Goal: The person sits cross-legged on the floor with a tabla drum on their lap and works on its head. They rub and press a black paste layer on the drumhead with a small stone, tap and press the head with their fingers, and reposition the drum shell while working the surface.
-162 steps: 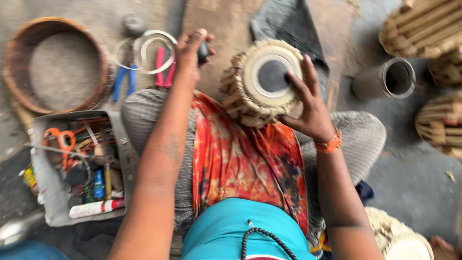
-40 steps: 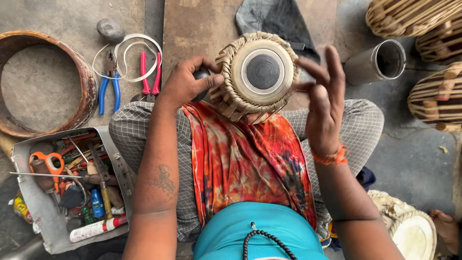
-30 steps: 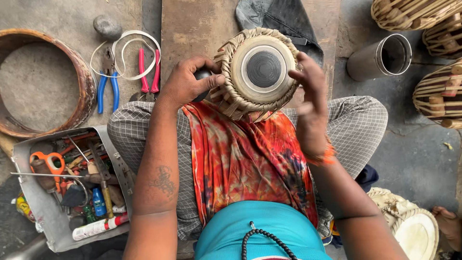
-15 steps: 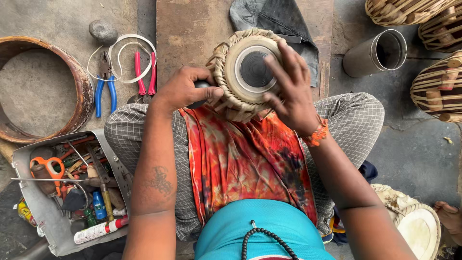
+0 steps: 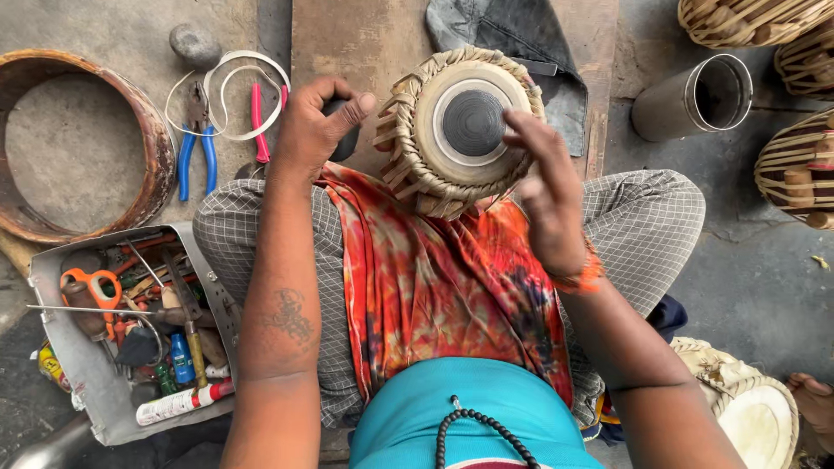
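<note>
Lifting slightly off the drumhead since half a second ago, the right hand [image 5: 549,193] is hovering with loose, spread fingers over the small drum [image 5: 460,130], which is resting on the lap against an orange cloth [image 5: 434,278]. Left hand [image 5: 317,130] is closing its grip around a dark object, possibly a small hammer, just beside the drum's laced rim. A white tube with a red cap [image 5: 178,404] is lying in the grey tool tray [image 5: 74,365]; blue-handled pliers [image 5: 195,148] and a steel cylinder [image 5: 695,95] are sitting well apart.
</note>
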